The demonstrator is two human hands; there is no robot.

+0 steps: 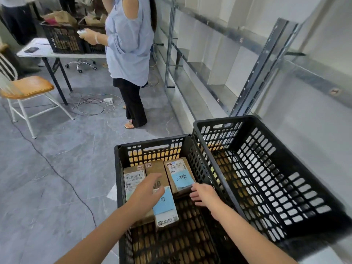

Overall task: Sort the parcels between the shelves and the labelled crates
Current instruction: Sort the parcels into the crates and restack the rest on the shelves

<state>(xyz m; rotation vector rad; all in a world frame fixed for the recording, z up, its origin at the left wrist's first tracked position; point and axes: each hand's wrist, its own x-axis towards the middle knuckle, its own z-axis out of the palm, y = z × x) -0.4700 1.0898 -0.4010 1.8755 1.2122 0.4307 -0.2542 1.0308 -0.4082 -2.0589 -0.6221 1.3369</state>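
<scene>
Two black slatted crates stand side by side below me. The left crate holds three cardboard parcels in its far half. My left hand lies over the middle parcel, which carries a blue note, fingers spread and pointing away. Beside it, a left parcel shows a white barcode label. My right hand touches the near end of the right parcel, which also has a blue note; its fingers curl at that edge. The right crate looks empty. Grey metal shelves run along the wall.
A person in a light blue top stands by the shelves, holding a small device. Behind them a white folding table bears black crates of parcels. A wooden-seat chair is at left. Cables trail across the grey floor.
</scene>
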